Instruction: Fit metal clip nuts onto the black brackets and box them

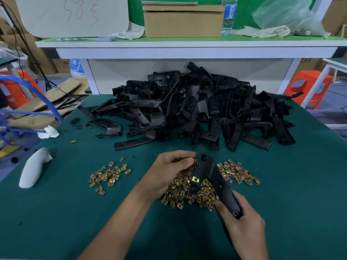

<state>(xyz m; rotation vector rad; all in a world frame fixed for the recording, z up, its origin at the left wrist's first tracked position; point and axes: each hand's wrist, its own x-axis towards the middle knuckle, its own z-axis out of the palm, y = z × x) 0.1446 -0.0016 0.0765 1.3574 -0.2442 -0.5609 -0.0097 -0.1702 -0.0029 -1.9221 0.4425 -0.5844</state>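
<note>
My right hand grips the near end of a black bracket, which slants up and away over the nut pile. One brass-coloured clip nut sits on a side tab of this bracket. My left hand pinches another clip nut between thumb and fingers, right beside the bracket's far end. Loose clip nuts lie heaped under both hands, with more to the right and a scattered group to the left. A large heap of black brackets fills the back of the green table.
A white glove-like object lies at the table's left edge, crumpled white paper behind it. A closed cardboard box stands on the raised shelf beside a water bottle. Orange stools and a blue frame flank the table.
</note>
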